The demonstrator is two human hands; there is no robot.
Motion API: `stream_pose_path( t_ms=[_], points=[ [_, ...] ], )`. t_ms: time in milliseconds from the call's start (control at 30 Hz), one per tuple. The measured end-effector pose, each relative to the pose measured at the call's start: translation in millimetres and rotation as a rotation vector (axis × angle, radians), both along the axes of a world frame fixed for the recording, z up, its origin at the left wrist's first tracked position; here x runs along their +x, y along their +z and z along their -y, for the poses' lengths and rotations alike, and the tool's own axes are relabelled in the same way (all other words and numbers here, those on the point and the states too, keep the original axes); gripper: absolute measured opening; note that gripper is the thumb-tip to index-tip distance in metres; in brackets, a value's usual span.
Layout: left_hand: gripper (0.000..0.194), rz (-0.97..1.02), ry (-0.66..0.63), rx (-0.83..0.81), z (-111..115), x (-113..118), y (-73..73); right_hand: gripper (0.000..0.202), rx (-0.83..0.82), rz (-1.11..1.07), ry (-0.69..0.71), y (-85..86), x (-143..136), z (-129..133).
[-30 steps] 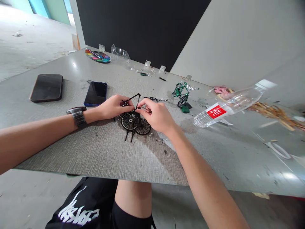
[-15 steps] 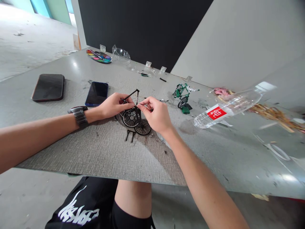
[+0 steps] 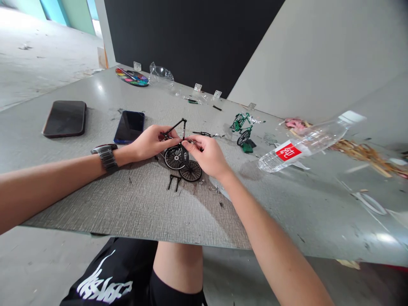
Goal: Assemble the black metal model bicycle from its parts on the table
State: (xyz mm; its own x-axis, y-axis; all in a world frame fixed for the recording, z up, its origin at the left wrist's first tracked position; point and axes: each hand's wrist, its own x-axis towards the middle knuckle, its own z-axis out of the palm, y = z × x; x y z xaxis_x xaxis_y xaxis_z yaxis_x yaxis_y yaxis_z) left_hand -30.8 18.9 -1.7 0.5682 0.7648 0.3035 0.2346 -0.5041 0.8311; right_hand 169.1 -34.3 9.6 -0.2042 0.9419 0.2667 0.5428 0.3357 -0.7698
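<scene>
Between my hands is a small black model bicycle (image 3: 176,126), its frame tilted upward and a wheel (image 3: 175,157) attached. My left hand (image 3: 157,139) pinches the frame from the left. From the right, the thumb and fingers of my right hand (image 3: 206,154) close at the frame's lower joint; whether they also hold a tiny part is hidden. A second black spoked wheel (image 3: 191,171) lies just below on the table. Nearer me lies a small black fork-shaped piece (image 3: 174,182). Behind my right hand, a thin black handlebar-like part (image 3: 204,134) rests on the surface.
A green model bicycle (image 3: 242,127) stands at the back right. Beside it a water bottle (image 3: 291,148) appears tilted. Two phones, one dark (image 3: 65,119) and one blue-edged (image 3: 129,126), lie to the left. A paint palette (image 3: 132,77) and clear plastic packaging (image 3: 161,75) sit at the back.
My right hand's fingers have shifted slightly and closed nearer the frame's joint. My left hand keeps its hold on the frame. The view has tilted very slightly.
</scene>
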Motion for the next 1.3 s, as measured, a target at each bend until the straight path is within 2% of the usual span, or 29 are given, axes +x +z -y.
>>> stream_pose_path(
  t_ms=[267,467,633,800,933,1100,1300],
  points=[
    [0.026,0.001,0.082,0.123,0.6,0.7,-2.0,0.044,-0.156,-0.139,0.091,0.6,2.0,-0.8],
    [0.023,0.036,0.065,0.109,-0.8,2.4,-3.6,0.051,-0.159,-0.185,0.082,-1.1,2.6,-1.9],
    [0.021,0.059,0.046,0.066,-1.4,3.6,-2.0,0.053,-0.094,-0.118,0.050,-3.1,2.5,-2.2],
    [0.022,0.098,0.025,0.005,-5.0,3.9,-4.1,0.051,-0.077,-0.050,0.079,2.6,2.1,2.2],
    [0.023,0.117,0.045,-0.060,-7.4,4.2,-5.7,0.052,0.032,0.059,0.001,8.3,3.6,5.9],
    [0.025,0.099,0.046,-0.085,-7.3,5.2,-4.8,0.035,0.118,0.184,-0.107,6.2,4.0,6.8],
    [0.024,0.084,0.012,-0.064,-10.6,5.6,-8.5,0.028,0.172,0.230,-0.128,3.1,2.7,8.1]
  ],
)
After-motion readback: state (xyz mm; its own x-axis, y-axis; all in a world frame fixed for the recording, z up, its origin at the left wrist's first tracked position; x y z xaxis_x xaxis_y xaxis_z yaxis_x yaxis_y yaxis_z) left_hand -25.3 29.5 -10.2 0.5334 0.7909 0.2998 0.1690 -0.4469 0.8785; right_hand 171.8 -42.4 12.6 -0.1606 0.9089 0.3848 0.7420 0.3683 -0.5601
